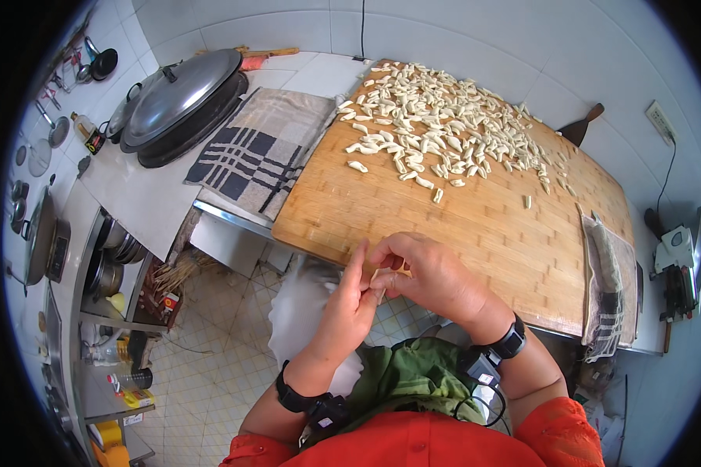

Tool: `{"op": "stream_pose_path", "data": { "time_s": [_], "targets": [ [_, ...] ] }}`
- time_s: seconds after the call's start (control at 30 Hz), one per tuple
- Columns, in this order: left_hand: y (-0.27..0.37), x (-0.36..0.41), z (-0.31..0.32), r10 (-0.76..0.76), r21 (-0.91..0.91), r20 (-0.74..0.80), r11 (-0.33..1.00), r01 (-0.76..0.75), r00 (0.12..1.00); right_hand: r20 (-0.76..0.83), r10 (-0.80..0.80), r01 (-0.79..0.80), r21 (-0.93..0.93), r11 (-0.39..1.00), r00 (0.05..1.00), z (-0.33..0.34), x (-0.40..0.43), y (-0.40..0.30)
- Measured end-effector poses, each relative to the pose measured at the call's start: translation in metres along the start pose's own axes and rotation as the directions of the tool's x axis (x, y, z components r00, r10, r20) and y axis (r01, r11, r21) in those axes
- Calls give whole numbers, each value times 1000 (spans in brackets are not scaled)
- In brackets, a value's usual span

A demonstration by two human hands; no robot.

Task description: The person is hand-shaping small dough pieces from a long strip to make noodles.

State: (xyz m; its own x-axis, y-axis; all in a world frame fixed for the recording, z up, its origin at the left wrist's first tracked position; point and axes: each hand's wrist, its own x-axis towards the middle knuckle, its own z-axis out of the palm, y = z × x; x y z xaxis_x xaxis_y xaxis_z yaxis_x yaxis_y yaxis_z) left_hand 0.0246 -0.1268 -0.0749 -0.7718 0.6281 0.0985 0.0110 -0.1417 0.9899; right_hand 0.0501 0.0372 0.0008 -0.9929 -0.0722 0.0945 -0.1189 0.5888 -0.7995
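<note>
Both of my hands meet over the near edge of a large wooden board point(350, 216). My left hand point(350, 298) and my right hand point(426, 271) pinch a small pale piece, seemingly dough point(378, 279), between their fingertips; my fingers hide most of it. Many small, pale, folded dough pieces point(438, 128) lie spread over the far half of the board. A few lie apart from the rest, one of them point(528, 202) towards the right.
A checked towel point(251, 152) lies left of the board, beside a large lidded wok point(181, 105). A folded cloth point(610, 286) covers the board's right end. Behind the board a dark blade with a wooden handle point(581, 125) leans at the wall. Shelves with pots point(114, 251) stand at left.
</note>
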Motion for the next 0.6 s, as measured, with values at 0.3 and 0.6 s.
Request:
{"op": "stream_pose_path", "data": {
  "time_s": [0.3,0.6],
  "targets": [
    [3,-3,-5,-82,53,9,995,82,997,-39,-130,128,-53,990,991,5,-7,2],
    [20,-5,-3,-125,98,107,989,115,986,-163,-42,-19,-354,935,986,7,10,50]
  ]
}}
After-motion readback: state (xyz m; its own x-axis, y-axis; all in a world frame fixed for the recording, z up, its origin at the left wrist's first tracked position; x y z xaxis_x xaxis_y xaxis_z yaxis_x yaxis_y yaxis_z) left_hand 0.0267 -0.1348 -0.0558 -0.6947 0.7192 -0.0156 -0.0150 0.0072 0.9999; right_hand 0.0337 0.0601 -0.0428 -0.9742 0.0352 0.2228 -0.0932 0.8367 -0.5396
